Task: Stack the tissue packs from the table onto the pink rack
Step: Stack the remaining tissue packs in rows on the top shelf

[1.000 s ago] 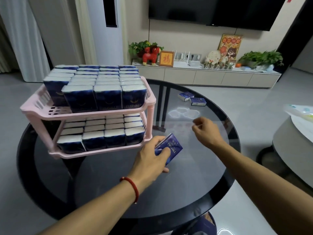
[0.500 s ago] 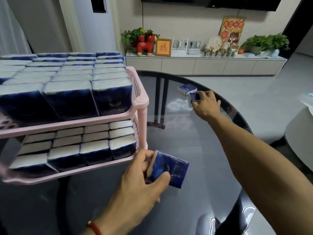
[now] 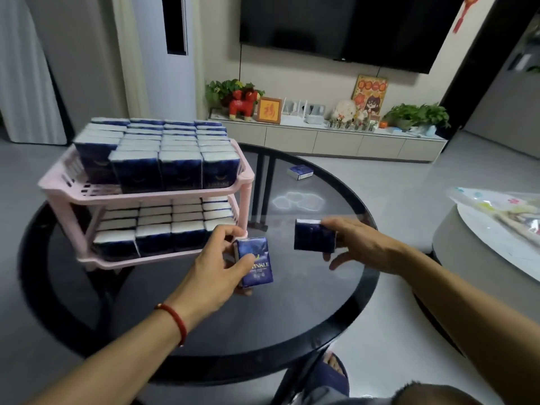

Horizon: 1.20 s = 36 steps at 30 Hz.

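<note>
A two-tier pink rack (image 3: 236, 181) stands on the left of the round dark glass table (image 3: 306, 323). Both tiers hold several rows of dark blue tissue packs (image 3: 179, 171) standing on end. My left hand (image 3: 217, 270) grips one blue tissue pack (image 3: 256, 266) upright, just right of the rack's lower tier. My right hand (image 3: 361, 242) holds a second blue pack (image 3: 314, 235) above the table's middle. One more pack (image 3: 300, 172) lies flat near the table's far edge.
A low grey round table (image 3: 467, 258) with a plastic bag (image 3: 502, 211) on it stands to the right. A white cabinet (image 3: 336, 141) with plants and ornaments runs along the far wall under a television. My foot (image 3: 333, 372) shows below the near table edge.
My right hand took a pack from the table's far edge and drew it back toward the middle. One pack is left there. My left hand has kept its pack, turning it upright.
</note>
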### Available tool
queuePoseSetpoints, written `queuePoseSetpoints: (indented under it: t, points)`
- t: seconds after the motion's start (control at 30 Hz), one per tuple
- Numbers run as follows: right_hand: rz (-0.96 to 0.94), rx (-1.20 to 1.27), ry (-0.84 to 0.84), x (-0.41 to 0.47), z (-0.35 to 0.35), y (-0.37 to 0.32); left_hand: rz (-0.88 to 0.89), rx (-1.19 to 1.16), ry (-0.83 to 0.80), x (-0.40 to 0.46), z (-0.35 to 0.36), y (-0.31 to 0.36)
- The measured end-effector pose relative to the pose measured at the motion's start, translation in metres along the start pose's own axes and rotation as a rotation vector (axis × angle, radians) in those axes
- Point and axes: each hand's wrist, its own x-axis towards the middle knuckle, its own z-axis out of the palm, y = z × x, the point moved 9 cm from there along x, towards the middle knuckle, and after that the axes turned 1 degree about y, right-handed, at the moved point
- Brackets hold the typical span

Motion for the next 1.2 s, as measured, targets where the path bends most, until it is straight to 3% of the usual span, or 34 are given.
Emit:
queuePoseSetpoints:
  t: [0.1, 0.23, 0.43, 0.5, 0.6, 0.67, 0.73, 0.97, 1.1, 1.2]
  points:
    - [0.093, 0.143, -0.139, -0.024, 0.036, -0.021, 0.035, 0.039, 0.008, -0.010, -0.002, 0.008]
    - [0.074, -0.112, -0.189, -0.027, 0.081, -0.050, 0.025, 0.067, 0.035, -0.024, -0.006, 0.014]
    - [-0.159, -0.629, 0.088, -0.008, 0.124, -0.083, -0.003, 0.118, -0.089, -0.036, -0.011, 0.010]
    - [-0.234, -0.569, 0.120, -0.006, 0.130, -0.086, 0.040, 0.219, -0.062, -0.036, -0.023, 0.011]
    - [-0.314, -0.379, -0.048, -0.005, 0.144, -0.084, 0.077, 0.299, 0.019, -0.035, -0.049, 0.009]
    - [-0.414, -0.500, -0.087, -0.006, 0.153, -0.082, 0.088, 0.365, 0.009, -0.038, -0.058, 0.004]
    - [-0.510, -0.630, -0.042, -0.005, 0.160, -0.081, 0.092, 0.488, -0.045, -0.044, -0.058, -0.001]
    - [-0.603, -0.569, 0.002, -0.004, 0.179, -0.094, 0.150, 0.632, 0.004, -0.054, -0.077, 0.013]
    - [-0.723, -0.430, 0.059, -0.017, 0.180, -0.119, 0.271, 0.613, 0.122, -0.065, -0.102, 0.052]
    - [-0.821, -0.420, 0.237, -0.026, 0.169, -0.137, 0.320, 0.554, 0.207, -0.075, -0.138, 0.088]
